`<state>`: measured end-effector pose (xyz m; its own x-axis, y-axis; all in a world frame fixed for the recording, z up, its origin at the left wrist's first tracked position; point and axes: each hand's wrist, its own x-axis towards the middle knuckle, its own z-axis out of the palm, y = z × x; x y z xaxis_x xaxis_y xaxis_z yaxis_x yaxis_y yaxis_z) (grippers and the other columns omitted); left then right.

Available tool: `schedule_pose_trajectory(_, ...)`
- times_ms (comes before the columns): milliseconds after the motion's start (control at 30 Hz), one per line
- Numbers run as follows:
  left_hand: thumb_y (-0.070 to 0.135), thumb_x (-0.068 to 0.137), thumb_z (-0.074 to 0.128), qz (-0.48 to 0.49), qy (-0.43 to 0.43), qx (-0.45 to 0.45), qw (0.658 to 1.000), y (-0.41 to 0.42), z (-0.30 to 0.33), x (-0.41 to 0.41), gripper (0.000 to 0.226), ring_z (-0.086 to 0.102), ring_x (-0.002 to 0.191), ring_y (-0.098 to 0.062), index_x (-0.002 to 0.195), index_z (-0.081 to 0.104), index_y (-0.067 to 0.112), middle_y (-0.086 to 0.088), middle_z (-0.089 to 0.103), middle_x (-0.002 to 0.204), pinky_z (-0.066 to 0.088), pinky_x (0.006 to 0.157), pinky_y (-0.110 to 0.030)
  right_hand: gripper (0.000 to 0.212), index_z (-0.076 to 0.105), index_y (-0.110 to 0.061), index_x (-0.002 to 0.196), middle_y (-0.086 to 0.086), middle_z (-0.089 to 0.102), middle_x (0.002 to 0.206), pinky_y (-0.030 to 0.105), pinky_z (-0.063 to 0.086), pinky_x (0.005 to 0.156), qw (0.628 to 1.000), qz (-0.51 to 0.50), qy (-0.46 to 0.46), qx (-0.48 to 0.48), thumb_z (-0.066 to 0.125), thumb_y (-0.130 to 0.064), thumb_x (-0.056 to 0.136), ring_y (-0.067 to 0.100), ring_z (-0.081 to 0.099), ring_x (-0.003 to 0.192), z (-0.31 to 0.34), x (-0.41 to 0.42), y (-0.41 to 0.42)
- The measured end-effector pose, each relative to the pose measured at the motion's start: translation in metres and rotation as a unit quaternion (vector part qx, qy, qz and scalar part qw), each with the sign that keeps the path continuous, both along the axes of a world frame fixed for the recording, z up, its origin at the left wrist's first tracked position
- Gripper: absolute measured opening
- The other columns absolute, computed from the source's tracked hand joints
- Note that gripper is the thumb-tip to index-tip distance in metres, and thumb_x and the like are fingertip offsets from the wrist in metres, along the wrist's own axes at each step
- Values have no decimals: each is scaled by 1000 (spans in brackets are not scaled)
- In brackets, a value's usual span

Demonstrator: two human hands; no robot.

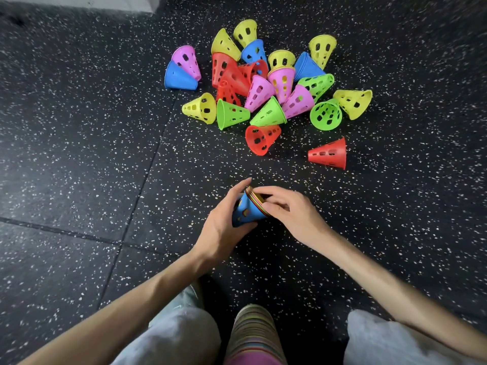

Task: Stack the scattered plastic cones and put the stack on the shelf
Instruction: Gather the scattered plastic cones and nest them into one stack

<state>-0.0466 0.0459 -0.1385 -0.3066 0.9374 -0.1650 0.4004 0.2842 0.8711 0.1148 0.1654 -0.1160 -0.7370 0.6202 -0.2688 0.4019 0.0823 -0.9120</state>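
Head view, looking down at a black rubber floor (79, 154) flecked with white.

Item: a short stack of nested cones (249, 210), blue outermost, with many coloured rims showing at its wide end. It lies tilted, narrow end toward the person, held above the floor between both hands.

Item: left hand (224, 225), fingers and thumb curled round the blue body of the stack, gripping it from the left.

Item: right hand (287, 209), fingertips (268, 206) pinching the layered rims at the stack's wide end.

Item: loose pile of perforated cones (266, 83), farther out on the floor, lying on their sides and leaning on one another: yellow, blue, red, pink and green.

Item: pink and blue pair (181, 69), touching each other, just left of the main pile.

Item: red cone with its open mouth up (262, 138), at the pile's near edge.

Item: single red cone (329, 154), on its side, apart from the pile to the right.

Item: tall stack of cones (254, 335) with striped rims, pink at the bottom, standing between the person's knees at the lower edge.

Item: light trouser knees (184, 335), either side of that stack.
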Motion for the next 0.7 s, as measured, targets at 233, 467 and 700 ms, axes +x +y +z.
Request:
schedule_pose_trajectory(233, 11, 80, 81, -31, 48, 30, 998, 33, 9, -11, 79, 58, 114, -4, 144, 46, 40, 18, 60, 130, 48, 100, -32, 33, 71, -44, 115, -15, 74, 111, 39, 54, 99, 997, 9, -21, 73, 60, -17, 99, 11, 67, 106, 18, -3, 44)
schedule_pose_trajectory(467, 17, 82, 83, 21, -5, 26, 999, 41, 11, -16, 77, 66, 100, -19, 138, 44, 52, 15, 66, 119, 55, 95, -43, 31, 72, -36, 115, -9, 67, 110, 23, 53, 71, 974, -109, -51, 193, 54, -14, 102, 6, 65, 78, 49, 5, 124)
schedule_pose_trajectory(700, 26, 88, 80, 4, -52, 26, 998, 51, 18, -27, 79, 64, 83, 2, 153, 37, 40, 16, 68, 108, 51, 77, -19, 37, 71, -31, 121, -2, 56, 131, 40, 43, 109, 960, -96, -85, 248, 58, -8, 96, 15, 54, 123, 62, -6, 198)
